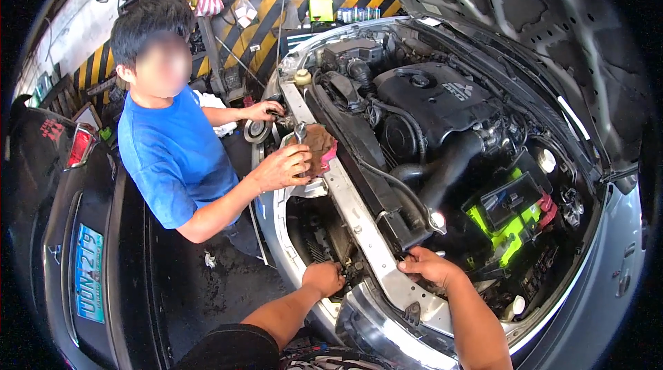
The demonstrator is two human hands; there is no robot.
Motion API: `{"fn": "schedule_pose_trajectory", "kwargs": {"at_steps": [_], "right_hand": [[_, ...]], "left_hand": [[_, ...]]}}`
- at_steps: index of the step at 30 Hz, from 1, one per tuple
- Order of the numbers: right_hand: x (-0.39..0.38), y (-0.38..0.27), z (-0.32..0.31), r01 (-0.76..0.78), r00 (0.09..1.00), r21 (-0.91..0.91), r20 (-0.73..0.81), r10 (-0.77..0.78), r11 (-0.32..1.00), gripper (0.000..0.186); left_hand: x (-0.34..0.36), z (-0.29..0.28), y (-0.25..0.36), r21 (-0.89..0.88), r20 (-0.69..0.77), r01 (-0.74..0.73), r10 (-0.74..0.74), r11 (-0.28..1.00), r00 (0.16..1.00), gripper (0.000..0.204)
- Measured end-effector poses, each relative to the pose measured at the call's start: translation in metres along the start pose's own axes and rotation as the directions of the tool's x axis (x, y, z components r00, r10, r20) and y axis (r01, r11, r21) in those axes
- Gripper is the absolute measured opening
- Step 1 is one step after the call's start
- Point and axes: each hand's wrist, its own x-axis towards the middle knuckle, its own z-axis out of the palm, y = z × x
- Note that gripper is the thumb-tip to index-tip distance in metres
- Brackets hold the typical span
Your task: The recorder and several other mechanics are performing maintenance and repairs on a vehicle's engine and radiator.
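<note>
My left hand [323, 278] reaches into the front opening of the car, beside the headlight [387, 328]. Its fingers are curled round something at the inner side of the lamp, which the hand hides. Across the silver radiator support bar [362, 221], my right hand [429, 267] is pinched at the bar's inner edge; what lies between its fingertips is too small to name. A co-worker in a blue shirt [173, 156] stands at the front left, one hand by a metal tool [300, 133] and a brown rag [318, 145] on the bar.
The raised hood [504, 4] hangs over the engine bay with its black engine cover [428, 97]. A black and lime-green battery [507, 249] lies to the right of my right hand. A dark car [62, 232] stands close behind the co-worker. Spray cans [359, 14] line the back wall.
</note>
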Motion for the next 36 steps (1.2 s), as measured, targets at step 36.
{"fn": "schedule_pose_trajectory", "kwargs": {"at_steps": [36], "right_hand": [[-0.007,-0.009,0.009,-0.009,1.0,0.006,-0.007,0.009,1.0,0.071]], "left_hand": [[0.004,0.007,-0.005,-0.025,-0.022,-0.005,0.004,1.0,1.0,0.038]]}}
